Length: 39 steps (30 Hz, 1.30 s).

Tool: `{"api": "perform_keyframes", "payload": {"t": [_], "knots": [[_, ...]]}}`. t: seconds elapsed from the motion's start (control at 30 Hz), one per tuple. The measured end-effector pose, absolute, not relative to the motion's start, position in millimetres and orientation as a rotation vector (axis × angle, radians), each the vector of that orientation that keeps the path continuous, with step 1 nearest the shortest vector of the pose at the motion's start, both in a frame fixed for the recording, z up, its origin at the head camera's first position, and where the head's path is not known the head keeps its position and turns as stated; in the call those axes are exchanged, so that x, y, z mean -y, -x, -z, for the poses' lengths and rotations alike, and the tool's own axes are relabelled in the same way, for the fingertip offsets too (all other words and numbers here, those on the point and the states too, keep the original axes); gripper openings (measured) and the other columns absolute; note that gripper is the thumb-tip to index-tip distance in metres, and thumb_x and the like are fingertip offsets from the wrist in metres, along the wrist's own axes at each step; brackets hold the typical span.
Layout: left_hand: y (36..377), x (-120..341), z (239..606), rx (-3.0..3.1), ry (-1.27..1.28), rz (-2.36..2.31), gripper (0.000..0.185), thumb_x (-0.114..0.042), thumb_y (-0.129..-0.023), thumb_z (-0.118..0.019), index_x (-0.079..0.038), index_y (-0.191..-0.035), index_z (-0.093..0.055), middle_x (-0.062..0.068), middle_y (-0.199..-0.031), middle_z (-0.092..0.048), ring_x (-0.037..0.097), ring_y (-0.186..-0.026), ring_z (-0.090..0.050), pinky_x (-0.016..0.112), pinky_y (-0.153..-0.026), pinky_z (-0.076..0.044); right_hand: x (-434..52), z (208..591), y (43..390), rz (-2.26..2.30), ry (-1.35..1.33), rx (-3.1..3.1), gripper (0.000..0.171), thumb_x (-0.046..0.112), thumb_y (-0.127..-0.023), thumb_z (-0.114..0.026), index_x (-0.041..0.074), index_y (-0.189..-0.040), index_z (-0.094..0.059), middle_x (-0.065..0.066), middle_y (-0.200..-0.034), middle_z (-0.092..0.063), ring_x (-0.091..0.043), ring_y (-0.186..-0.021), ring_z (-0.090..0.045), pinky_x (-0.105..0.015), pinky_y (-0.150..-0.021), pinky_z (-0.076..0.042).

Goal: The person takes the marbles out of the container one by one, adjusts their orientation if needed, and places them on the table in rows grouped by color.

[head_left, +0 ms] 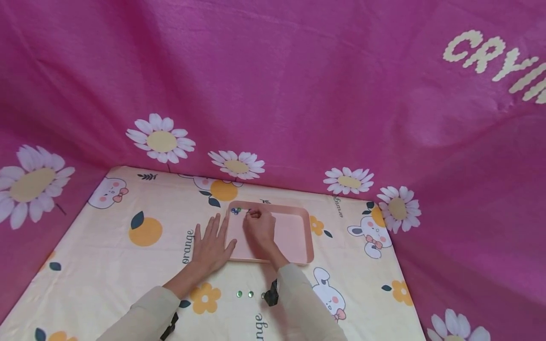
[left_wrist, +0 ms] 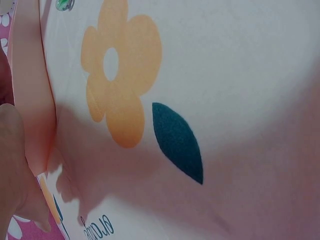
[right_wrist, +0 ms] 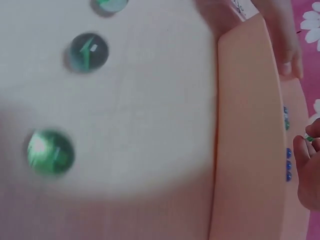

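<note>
Gently set down what seems a green marble (right_wrist: 309, 138), pinched in your right hand (head_left: 260, 228) over the pink tray (head_left: 292, 237) mid-frame, clear of the blue marbles (right_wrist: 288, 165). Let your spread left hand (head_left: 211, 248) steady the tray.

Free room above tray wall (right_wrist: 250, 130)

Three green marbles (right_wrist: 51, 152) lie on cloth (right_wrist: 142, 115) beside the pink tray (right_wrist: 250, 130). Near blue marbles (right_wrist: 288, 165) within it, the right hand (right_wrist: 309, 180) pinches a fourth green marble (right_wrist: 309, 137).
</note>
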<state>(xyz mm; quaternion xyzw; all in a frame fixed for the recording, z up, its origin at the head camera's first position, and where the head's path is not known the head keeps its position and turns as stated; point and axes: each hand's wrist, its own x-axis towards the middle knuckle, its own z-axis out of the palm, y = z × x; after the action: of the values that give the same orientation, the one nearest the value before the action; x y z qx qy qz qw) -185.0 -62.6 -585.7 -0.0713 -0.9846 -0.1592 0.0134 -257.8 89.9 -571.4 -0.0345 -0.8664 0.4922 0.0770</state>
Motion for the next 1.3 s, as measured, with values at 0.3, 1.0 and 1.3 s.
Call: {"api": "perform_keyframes", "payload": {"t": [0.3, 1.0, 1.3], "knots": [[186.1, 62.8, 586.9, 3.058, 0.224, 0.511, 0.081, -0.051, -0.097, -0.053, -0.010, -0.160, -0.022, 0.017, -0.164, -0.018, 0.037, -0.150, -0.014, 0.064, -0.116, -0.002, -118.4, 554.9, 240.4, -1.467, -0.059, 2.544, 0.015, 0.003, -0.084, -0.075, 0.001, -0.100, -0.077, -0.004, -0.083, -0.074, -0.013, -0.075, -0.068, -0.025, -0.069, -0.057], [184.9, 61.4, 584.8, 3.085, 0.215, 0.521, 0.082, -0.052, -0.098, -0.051, -0.009, -0.160, -0.019, 0.018, -0.164, -0.015, 0.037, -0.150, -0.012, 0.064, -0.116, 0.000, -188.7, 538.0, 140.0, -1.664, -0.106, 2.468, 0.016, -0.003, -0.085, -0.076, 0.001, -0.100, -0.075, -0.008, -0.092, -0.074, -0.020, -0.083, -0.071, -0.023, -0.073, -0.058], [185.1, 61.6, 585.6, 3.067, 0.210, 0.520, 0.083, -0.052, -0.097, -0.053, -0.009, -0.160, -0.020, 0.018, -0.164, -0.016, 0.037, -0.150, -0.013, 0.064, -0.116, -0.001, -195.9, 564.5, 99.4, -1.505, -0.054, 2.642, 0.017, -0.003, -0.080, -0.074, 0.009, -0.092, -0.076, 0.005, -0.080, -0.073, -0.006, -0.072, -0.066, -0.021, -0.064, -0.054]]}}
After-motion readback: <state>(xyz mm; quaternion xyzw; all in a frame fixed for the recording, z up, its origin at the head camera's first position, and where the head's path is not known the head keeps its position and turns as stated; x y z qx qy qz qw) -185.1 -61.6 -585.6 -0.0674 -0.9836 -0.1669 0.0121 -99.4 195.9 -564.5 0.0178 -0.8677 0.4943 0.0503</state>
